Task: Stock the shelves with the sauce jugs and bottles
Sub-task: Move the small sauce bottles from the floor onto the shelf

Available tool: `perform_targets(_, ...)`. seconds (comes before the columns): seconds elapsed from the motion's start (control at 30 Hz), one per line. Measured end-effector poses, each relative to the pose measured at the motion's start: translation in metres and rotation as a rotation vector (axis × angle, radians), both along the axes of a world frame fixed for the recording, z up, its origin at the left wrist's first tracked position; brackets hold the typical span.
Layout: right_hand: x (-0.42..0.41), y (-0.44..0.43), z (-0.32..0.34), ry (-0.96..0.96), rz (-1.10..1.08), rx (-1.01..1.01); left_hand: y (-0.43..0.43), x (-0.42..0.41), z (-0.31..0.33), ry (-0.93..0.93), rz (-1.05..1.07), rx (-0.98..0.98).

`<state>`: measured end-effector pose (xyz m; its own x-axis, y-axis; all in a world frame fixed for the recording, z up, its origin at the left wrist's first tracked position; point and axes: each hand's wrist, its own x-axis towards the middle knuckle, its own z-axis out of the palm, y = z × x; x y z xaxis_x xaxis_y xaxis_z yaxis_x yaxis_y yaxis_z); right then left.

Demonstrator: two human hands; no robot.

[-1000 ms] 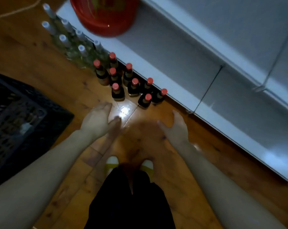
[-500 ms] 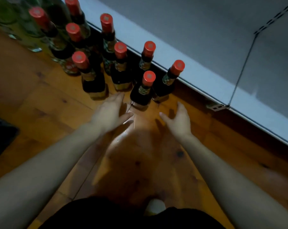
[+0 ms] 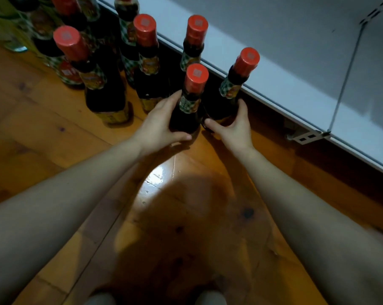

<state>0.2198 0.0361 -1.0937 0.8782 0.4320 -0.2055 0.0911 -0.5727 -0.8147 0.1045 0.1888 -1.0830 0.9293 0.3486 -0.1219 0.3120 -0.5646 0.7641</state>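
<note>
step: two bottles being gripped for lifting | left hand (image 3: 162, 124) being wrapped round front bottle (image 3: 189, 102) | right hand (image 3: 234, 126) being closed on bottle (image 3: 232, 91) at 1 o'clock | shelf (image 3: 274, 69) waiting at 2 o'clock, hence the floor cluster beside it

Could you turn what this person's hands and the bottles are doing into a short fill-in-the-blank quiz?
1. The left hand wraps a dark bottle whose cap is coloured ____.
2. The right hand grips the bottle nearest the shelf, which stands on the wooden ____.
3. The white shelf beside the bottles holds ____ bottles in view.
4. The number of hands touching bottles is ____.

Missing words: red; floor; no; two
</note>
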Motion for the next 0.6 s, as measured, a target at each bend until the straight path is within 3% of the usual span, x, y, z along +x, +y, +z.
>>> perform_targets(0.6,-0.049,-0.027,0.002,-0.044,-0.159,0.041,-0.007,-0.015,0.002,-0.028,0.069,-0.019)
